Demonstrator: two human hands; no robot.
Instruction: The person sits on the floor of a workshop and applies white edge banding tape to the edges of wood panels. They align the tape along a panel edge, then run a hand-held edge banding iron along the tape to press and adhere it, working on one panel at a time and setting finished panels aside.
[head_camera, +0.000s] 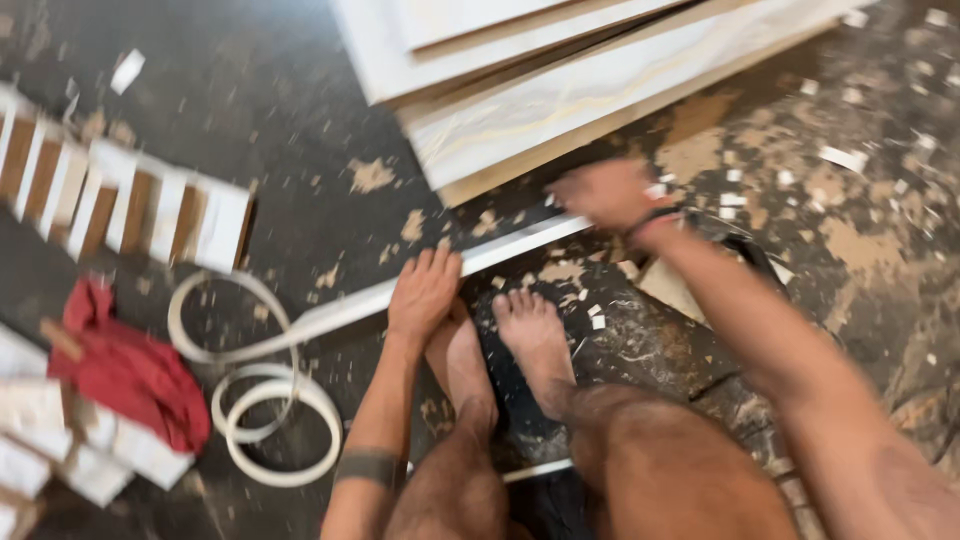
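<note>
While the person squats barefoot on a dark floor (300, 90) littered w/ chips, dust and scraps, the left hand (424, 292) lies flat on a long white strip (440, 275), fingers spread and pressing down, not curled round it. That strip runs diagonally across the floor from the coils at left up toward the right hand (608, 193), passing just in front of both bare feet (530, 335). Right hand is motion-blurred near the strip's far end, beside the lowest panel; can't tell if its fingers are open or closed. A stack of pale, marble-look panels (560, 100) sits at top, edges overlapping. Left of the strip, white banding lies in loose coils (265, 400), w/ a red cloth (130, 370) next to it. Striped white-and-brown slats (120, 200) lie at upper left; white blocks (90, 450) crowd the lower left corner.
</note>
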